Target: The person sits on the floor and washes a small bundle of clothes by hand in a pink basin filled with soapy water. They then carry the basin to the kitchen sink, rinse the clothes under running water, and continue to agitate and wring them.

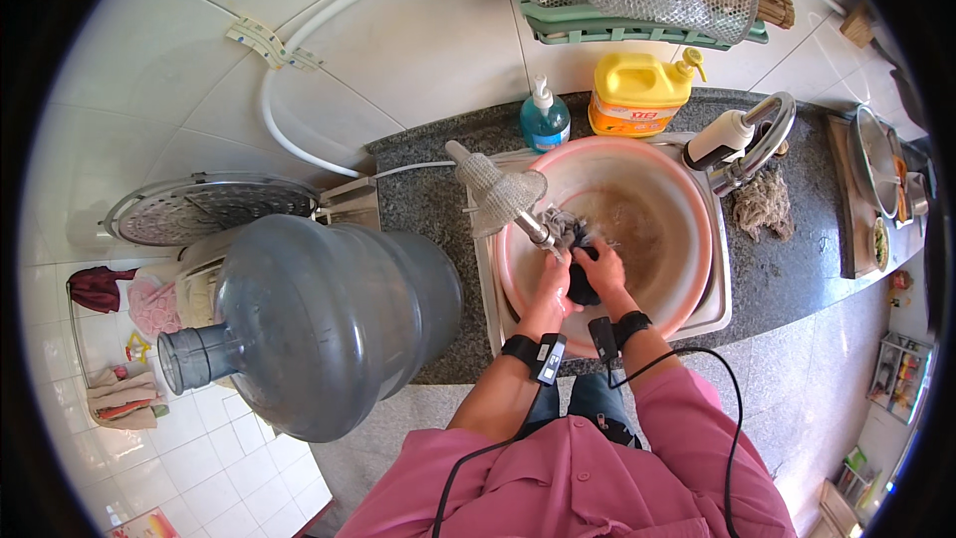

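Observation:
My left hand point(554, 285) and my right hand point(606, 273) grip a dark, wet bundle point(582, 285) from either side. Its upper end is grey and shaggy; whether it is cloth cannot be told. The bundle is held over a pink-rimmed basin point(703, 239), under the spout of a tap point(534, 228). Water splashes around my fingers, and brownish water shows inside the basin. Pale mesh wraps the tap's neck. The basin sits in a stainless steel sink point(718, 306). My fingers partly hide the bundle.
A large plastic water bottle point(336, 321) lies left of the sink. Behind stand a blue pump bottle point(546, 119) and a yellow detergent jug point(641, 93). A second, curved tap point(780, 123) and a scrubbing tangle point(762, 203) are on the right. A cable point(736, 418) hangs from my right wrist.

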`<state>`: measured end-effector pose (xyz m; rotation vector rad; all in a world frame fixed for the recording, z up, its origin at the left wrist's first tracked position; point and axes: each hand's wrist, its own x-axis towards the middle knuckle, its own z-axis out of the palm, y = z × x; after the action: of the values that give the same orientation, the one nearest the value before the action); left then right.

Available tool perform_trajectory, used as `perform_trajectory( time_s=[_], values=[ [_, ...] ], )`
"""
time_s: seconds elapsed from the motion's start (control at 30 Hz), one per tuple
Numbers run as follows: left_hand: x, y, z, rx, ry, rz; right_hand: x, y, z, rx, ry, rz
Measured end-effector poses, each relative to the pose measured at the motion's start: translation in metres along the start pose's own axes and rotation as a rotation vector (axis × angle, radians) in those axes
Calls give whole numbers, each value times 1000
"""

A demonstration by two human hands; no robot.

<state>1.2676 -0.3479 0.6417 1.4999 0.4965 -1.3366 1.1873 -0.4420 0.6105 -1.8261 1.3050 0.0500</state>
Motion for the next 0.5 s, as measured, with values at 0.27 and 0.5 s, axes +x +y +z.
perform_trajectory(
  time_s=[0.27,0.5],
  values=[
    [12,-2,-9,-458,-436,144,-48,-55,-10,194,218,-288],
    [-22,11,4,-8,-34,505,18,-7,-30,-205,311,33]
  ],
)
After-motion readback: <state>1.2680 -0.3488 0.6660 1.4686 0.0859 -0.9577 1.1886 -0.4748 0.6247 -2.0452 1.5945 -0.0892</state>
